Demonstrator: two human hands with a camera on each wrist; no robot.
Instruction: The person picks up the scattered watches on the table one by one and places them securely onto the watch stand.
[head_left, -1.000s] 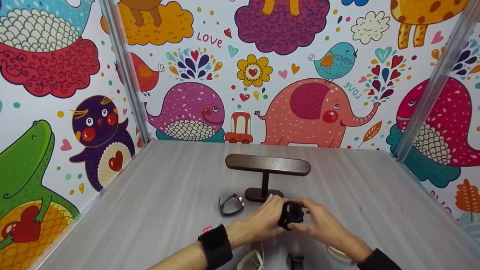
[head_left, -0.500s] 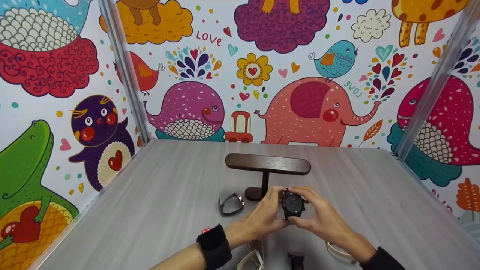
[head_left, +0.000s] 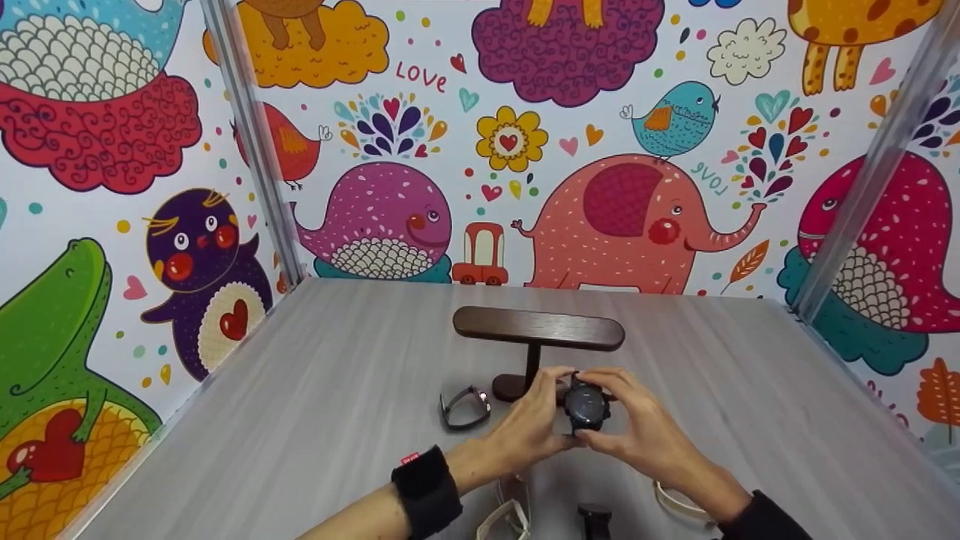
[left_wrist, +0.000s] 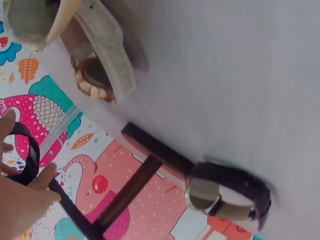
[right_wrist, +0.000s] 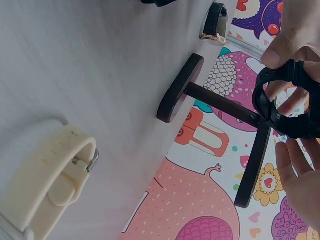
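Observation:
Both hands hold a black wristwatch (head_left: 586, 405) in front of the stand, its round dark face turned up toward the head camera. My left hand (head_left: 525, 420) grips it from the left; in the right wrist view, fingers of the left hand (right_wrist: 290, 37) reach into the loop of the black watch (right_wrist: 272, 107). From the right, my right hand (head_left: 649, 427) pinches it between thumb and fingers at its upper and lower ends. The strap forms a closed-looking loop. A dark brown T-shaped display stand (head_left: 538, 328) stands just behind the hands, its bar bare.
Left of the stand's base lies a dark-strapped watch (head_left: 465, 409). Toward the near edge are a cream-strapped watch (head_left: 504, 517), a black-strapped one (head_left: 595, 517) and another cream strap (head_left: 679, 504), partly behind the right forearm. Printed walls surround the grey table (head_left: 337, 352).
The black watch has been raised slightly and turned so its face shows more fully. Both hands moved up with it, and the right hand's grip spread to the watch's two ends.

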